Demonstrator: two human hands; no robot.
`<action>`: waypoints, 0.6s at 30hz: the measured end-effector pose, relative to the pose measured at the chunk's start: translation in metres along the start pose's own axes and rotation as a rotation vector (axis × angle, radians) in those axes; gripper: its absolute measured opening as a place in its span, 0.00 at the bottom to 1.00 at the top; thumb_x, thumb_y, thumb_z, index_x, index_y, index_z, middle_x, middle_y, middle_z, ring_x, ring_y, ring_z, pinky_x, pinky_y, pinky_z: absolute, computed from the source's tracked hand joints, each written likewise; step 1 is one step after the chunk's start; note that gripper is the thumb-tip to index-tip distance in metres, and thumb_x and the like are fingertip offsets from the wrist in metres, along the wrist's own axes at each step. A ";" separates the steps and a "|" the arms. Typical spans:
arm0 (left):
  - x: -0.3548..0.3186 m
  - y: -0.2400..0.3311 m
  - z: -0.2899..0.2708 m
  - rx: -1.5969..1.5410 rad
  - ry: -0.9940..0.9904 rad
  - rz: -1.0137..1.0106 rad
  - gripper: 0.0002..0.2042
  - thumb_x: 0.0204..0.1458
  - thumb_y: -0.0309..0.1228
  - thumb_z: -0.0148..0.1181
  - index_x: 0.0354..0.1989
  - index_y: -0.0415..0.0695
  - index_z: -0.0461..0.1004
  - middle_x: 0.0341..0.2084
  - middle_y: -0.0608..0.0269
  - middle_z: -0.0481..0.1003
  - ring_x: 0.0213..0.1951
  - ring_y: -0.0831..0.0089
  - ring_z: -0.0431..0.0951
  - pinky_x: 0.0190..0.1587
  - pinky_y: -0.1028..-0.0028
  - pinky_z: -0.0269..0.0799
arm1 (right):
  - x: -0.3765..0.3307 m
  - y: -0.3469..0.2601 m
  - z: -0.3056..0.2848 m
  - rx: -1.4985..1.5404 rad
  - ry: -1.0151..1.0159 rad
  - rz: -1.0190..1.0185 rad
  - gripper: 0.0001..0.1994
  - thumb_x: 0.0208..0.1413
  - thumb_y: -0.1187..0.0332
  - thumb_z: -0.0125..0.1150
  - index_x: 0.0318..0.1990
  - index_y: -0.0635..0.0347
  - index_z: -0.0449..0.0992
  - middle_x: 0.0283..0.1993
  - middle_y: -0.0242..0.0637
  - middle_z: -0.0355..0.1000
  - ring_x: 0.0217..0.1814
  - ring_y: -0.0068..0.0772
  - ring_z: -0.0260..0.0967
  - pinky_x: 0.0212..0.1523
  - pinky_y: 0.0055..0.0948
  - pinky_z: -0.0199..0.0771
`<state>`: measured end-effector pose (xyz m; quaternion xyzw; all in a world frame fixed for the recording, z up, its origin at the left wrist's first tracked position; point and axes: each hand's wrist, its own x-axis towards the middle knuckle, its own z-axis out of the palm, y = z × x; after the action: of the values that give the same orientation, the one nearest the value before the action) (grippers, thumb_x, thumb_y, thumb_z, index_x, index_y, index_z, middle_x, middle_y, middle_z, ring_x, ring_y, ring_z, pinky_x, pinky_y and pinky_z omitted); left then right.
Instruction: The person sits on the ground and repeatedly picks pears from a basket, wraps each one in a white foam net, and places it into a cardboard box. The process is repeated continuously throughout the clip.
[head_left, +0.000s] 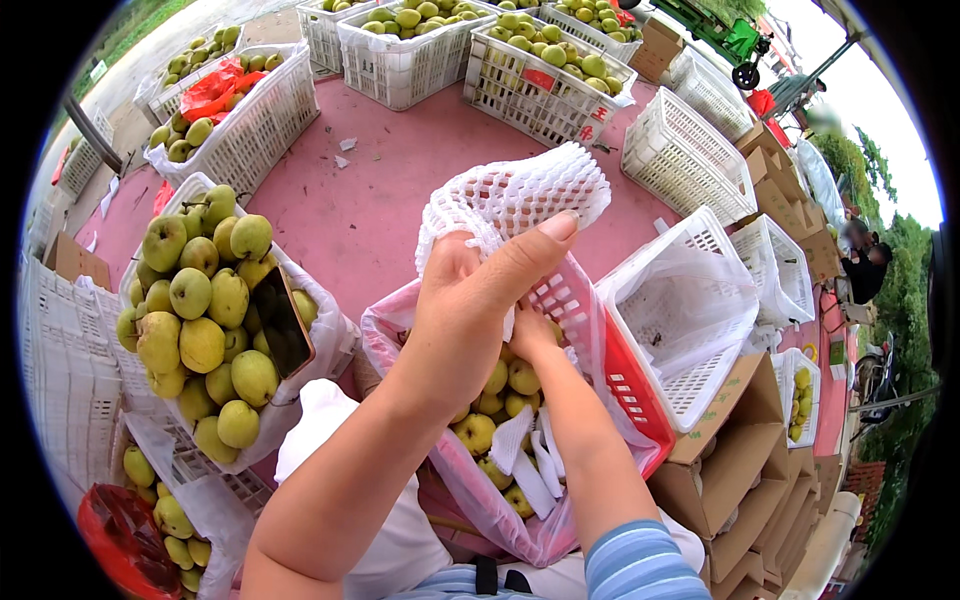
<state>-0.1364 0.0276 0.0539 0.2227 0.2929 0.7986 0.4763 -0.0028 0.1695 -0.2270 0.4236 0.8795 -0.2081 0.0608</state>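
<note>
My left hand is raised in the middle, over a red crate lined with pink plastic. A white foam net sleeve covers its fingers, and the thumb lies along the sleeve's near side; I take the hand as closed on the net. Behind and below it, my right hand reaches over the crate, its fingers hidden by the left hand. Under both hands lie several green-yellow pears in the crate, with flat white foam sleeves on top of them.
Left of me stands a lined white crate heaped with pears, a dark phone resting on them. On the right are a lined white crate and cardboard boxes. More pear crates line the far side of the pink floor.
</note>
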 end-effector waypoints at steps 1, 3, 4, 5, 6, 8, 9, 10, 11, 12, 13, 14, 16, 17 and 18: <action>0.001 0.000 0.000 -0.005 0.006 0.003 0.08 0.54 0.30 0.58 0.36 0.37 0.77 0.32 0.66 0.76 0.36 0.82 0.73 0.40 0.79 0.65 | -0.005 0.004 -0.007 0.124 0.077 -0.070 0.37 0.38 0.72 0.70 0.60 0.49 0.62 0.61 0.41 0.60 0.59 0.52 0.63 0.57 0.41 0.69; 0.003 0.000 0.000 -0.015 0.026 0.012 0.08 0.54 0.30 0.58 0.35 0.38 0.77 0.31 0.68 0.76 0.34 0.84 0.72 0.39 0.80 0.65 | -0.019 0.014 -0.020 0.371 0.237 -0.202 0.38 0.36 0.70 0.72 0.60 0.50 0.62 0.60 0.42 0.61 0.60 0.49 0.64 0.58 0.39 0.68; 0.005 0.001 -0.002 -0.027 0.039 0.021 0.08 0.54 0.30 0.59 0.35 0.38 0.77 0.31 0.69 0.76 0.34 0.84 0.72 0.38 0.80 0.65 | -0.035 0.006 -0.042 0.547 0.178 -0.150 0.38 0.37 0.67 0.74 0.59 0.52 0.61 0.60 0.41 0.62 0.60 0.46 0.64 0.58 0.38 0.68; 0.005 0.003 -0.002 -0.047 0.044 0.029 0.08 0.54 0.31 0.59 0.35 0.38 0.77 0.30 0.69 0.76 0.33 0.85 0.72 0.38 0.80 0.64 | -0.049 0.005 -0.051 1.017 0.086 -0.153 0.35 0.44 0.64 0.72 0.60 0.53 0.61 0.59 0.41 0.63 0.60 0.41 0.64 0.57 0.37 0.70; 0.005 0.003 0.001 -0.075 0.030 0.036 0.10 0.54 0.30 0.58 0.40 0.36 0.76 0.35 0.66 0.76 0.38 0.81 0.73 0.44 0.78 0.65 | -0.066 0.001 -0.060 1.404 -0.007 -0.097 0.33 0.48 0.61 0.69 0.61 0.53 0.60 0.59 0.41 0.64 0.59 0.40 0.66 0.54 0.35 0.73; 0.006 -0.002 -0.005 -0.106 0.008 0.026 0.15 0.54 0.29 0.56 0.47 0.32 0.74 0.44 0.58 0.77 0.47 0.72 0.76 0.55 0.72 0.66 | -0.100 -0.006 -0.086 1.941 -0.202 -0.042 0.29 0.55 0.55 0.62 0.62 0.53 0.60 0.57 0.43 0.66 0.53 0.40 0.70 0.46 0.31 0.77; 0.007 -0.006 -0.006 -0.008 0.001 0.037 0.19 0.55 0.33 0.51 0.51 0.33 0.72 0.48 0.54 0.75 0.54 0.66 0.73 0.60 0.67 0.62 | -0.115 -0.006 -0.098 2.094 -0.306 -0.044 0.28 0.58 0.51 0.57 0.62 0.54 0.61 0.56 0.46 0.67 0.50 0.40 0.72 0.42 0.28 0.80; 0.006 -0.011 -0.005 -0.002 0.003 0.018 0.20 0.55 0.34 0.51 0.51 0.33 0.72 0.48 0.54 0.75 0.53 0.65 0.74 0.60 0.66 0.62 | -0.126 -0.005 -0.110 2.164 -0.402 -0.042 0.29 0.60 0.43 0.48 0.61 0.54 0.64 0.55 0.50 0.68 0.38 0.38 0.73 0.32 0.24 0.78; 0.004 -0.014 -0.003 0.010 0.009 0.003 0.20 0.55 0.34 0.51 0.52 0.33 0.71 0.49 0.54 0.75 0.53 0.64 0.74 0.60 0.66 0.63 | -0.136 -0.009 -0.121 2.236 -0.423 0.028 0.34 0.60 0.38 0.42 0.59 0.59 0.65 0.53 0.55 0.68 0.28 0.29 0.70 0.23 0.18 0.71; 0.002 -0.019 -0.003 0.022 0.001 -0.020 0.20 0.55 0.33 0.51 0.52 0.33 0.71 0.49 0.53 0.75 0.52 0.64 0.74 0.59 0.66 0.64 | -0.142 -0.002 -0.124 2.310 -0.506 -0.048 0.34 0.59 0.38 0.43 0.59 0.60 0.64 0.52 0.54 0.68 0.26 0.26 0.68 0.21 0.17 0.69; 0.000 -0.024 -0.003 0.033 -0.006 -0.042 0.20 0.54 0.33 0.51 0.52 0.32 0.71 0.49 0.53 0.75 0.51 0.64 0.75 0.58 0.66 0.65 | -0.148 0.005 -0.127 2.376 -0.593 -0.129 0.35 0.59 0.38 0.44 0.59 0.61 0.64 0.51 0.52 0.68 0.24 0.24 0.65 0.19 0.16 0.67; -0.002 -0.030 -0.002 0.046 -0.011 -0.065 0.20 0.54 0.33 0.51 0.52 0.32 0.71 0.49 0.53 0.75 0.51 0.64 0.75 0.58 0.66 0.66 | -0.158 0.008 -0.133 2.400 -0.598 -0.115 0.35 0.58 0.38 0.45 0.59 0.61 0.63 0.49 0.51 0.68 0.24 0.23 0.65 0.19 0.16 0.66; -0.008 -0.039 0.003 0.002 -0.016 -0.106 0.16 0.53 0.31 0.56 0.47 0.33 0.74 0.44 0.56 0.77 0.47 0.69 0.76 0.53 0.71 0.67 | -0.178 0.011 -0.146 2.446 -0.623 -0.084 0.36 0.57 0.38 0.46 0.59 0.62 0.63 0.46 0.47 0.68 0.23 0.22 0.63 0.18 0.15 0.64; -0.012 -0.043 0.007 -0.018 -0.013 -0.125 0.15 0.52 0.30 0.58 0.44 0.33 0.75 0.41 0.57 0.77 0.44 0.72 0.77 0.51 0.73 0.68 | -0.187 0.012 -0.151 2.462 -0.583 -0.050 0.35 0.57 0.37 0.46 0.57 0.60 0.65 0.45 0.46 0.68 0.23 0.22 0.63 0.18 0.14 0.64; -0.016 -0.044 0.012 0.030 -0.043 -0.137 0.14 0.53 0.30 0.58 0.44 0.32 0.75 0.41 0.57 0.77 0.44 0.72 0.77 0.51 0.73 0.68 | -0.197 0.014 -0.155 2.477 -0.544 -0.016 0.34 0.57 0.36 0.46 0.55 0.59 0.67 0.45 0.46 0.68 0.23 0.22 0.62 0.18 0.13 0.63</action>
<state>-0.0938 0.0331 0.0317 0.2263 0.3090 0.7548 0.5325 0.1436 0.1004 -0.0350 0.1351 0.0585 -0.9691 -0.1979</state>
